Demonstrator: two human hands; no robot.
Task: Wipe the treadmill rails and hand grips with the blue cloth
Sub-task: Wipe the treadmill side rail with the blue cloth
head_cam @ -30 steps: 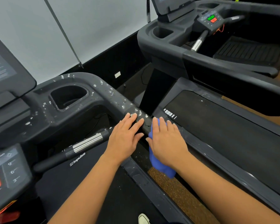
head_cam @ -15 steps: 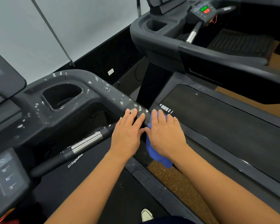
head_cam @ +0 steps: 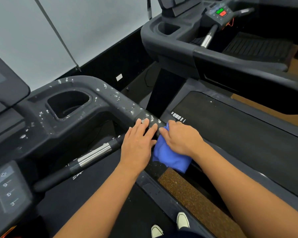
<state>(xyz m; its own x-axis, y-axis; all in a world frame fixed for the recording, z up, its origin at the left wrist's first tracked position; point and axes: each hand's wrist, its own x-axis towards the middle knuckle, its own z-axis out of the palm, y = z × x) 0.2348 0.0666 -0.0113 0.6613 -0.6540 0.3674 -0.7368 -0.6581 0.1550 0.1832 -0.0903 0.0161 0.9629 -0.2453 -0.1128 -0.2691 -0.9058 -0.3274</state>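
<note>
Right hand (head_cam: 182, 136) bunches the soft, limp blue cloth (head_cam: 170, 157) against the speckled rail (head_cam: 120, 102); left hand (head_cam: 138, 143) lies flat, empty.

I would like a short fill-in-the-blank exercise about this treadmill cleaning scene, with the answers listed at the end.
1. The cloth under the right hand is ____ in colour.
2. The left hand rests flat on the rail and holds ____.
3. The rail is speckled with ____ flecks.
4. The hand lying nearer the cup holder is the ____ hand.

Answers: blue; nothing; white; left
</note>
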